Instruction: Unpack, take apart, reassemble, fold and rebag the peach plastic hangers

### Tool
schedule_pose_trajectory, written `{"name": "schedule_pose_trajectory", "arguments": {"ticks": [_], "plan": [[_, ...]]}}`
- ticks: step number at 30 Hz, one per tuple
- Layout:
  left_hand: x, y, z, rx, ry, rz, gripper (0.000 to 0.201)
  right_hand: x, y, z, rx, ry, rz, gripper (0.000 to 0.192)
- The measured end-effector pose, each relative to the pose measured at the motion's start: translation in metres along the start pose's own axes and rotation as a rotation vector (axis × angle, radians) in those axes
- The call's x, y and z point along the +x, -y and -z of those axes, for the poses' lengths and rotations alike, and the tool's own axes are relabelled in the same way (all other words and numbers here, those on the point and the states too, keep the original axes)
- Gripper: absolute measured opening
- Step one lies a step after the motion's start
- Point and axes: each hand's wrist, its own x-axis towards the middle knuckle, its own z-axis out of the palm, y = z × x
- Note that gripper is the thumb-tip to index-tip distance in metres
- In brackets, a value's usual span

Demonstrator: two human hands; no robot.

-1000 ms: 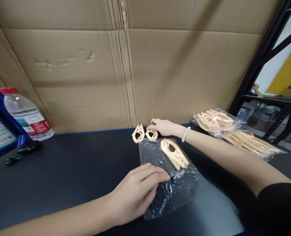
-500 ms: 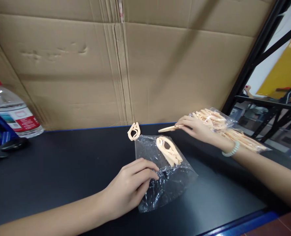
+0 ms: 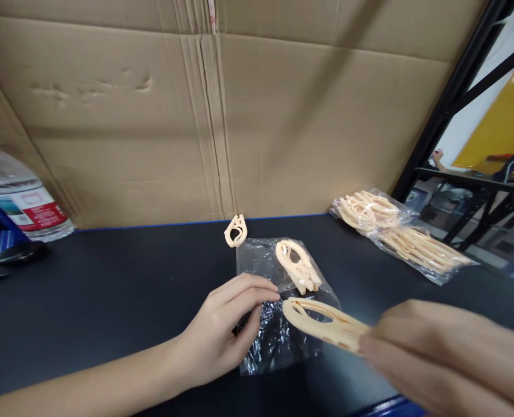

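Note:
My right hand [image 3: 439, 347], blurred at lower right, grips a beige folding hanger [image 3: 313, 321] by one end. Its looped end points left, over the lower part of a clear plastic bag [image 3: 257, 260]. Inside that bag's upper part lie folded beige hangers [image 3: 298, 266]. My left hand [image 3: 235, 318] is at the bag's left side, fingers curled and pinching the film near its opening; the thumb is partly hidden. One more folded hanger [image 3: 235, 230] rests on the table just beyond the bag's top left corner.
Two filled bags of hangers [image 3: 370, 211] lie at the back right. A cardboard wall [image 3: 131, 116] stands behind the black table [image 3: 109, 289]. A water bottle [image 3: 26, 202] and a dark mouse-like object [image 3: 25, 252] are at left; a black metal rack [image 3: 461, 104] stands at right.
My right hand has come from beside the filled bags toward me, carrying the hanger over the near part of the clear bag. My left hand stays nearly in place.

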Motion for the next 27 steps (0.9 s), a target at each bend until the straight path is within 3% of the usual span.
{"name": "schedule_pose_trajectory", "arguments": {"ticks": [2,7,11,19,27], "plan": [[0.001,-0.001,0.0,0.0,-0.007,-0.008,0.034,0.008,0.009,-0.013,-0.034,0.073,0.102,0.024],[0.001,-0.003,0.0,0.002,-0.012,-0.009,0.035,0.033,0.016,-0.048,-0.031,0.257,0.205,0.025],[0.001,-0.003,0.001,0.009,-0.047,-0.011,0.033,0.039,0.018,-0.065,-0.053,0.223,0.28,0.026],[0.0,-0.002,0.001,-0.008,-0.038,-0.009,0.034,0.031,0.027,-0.059,-0.039,0.228,0.297,0.022],[0.003,-0.004,0.003,-0.026,-0.023,-0.027,0.034,0.032,0.02,-0.072,0.049,0.15,0.289,0.018]]}}
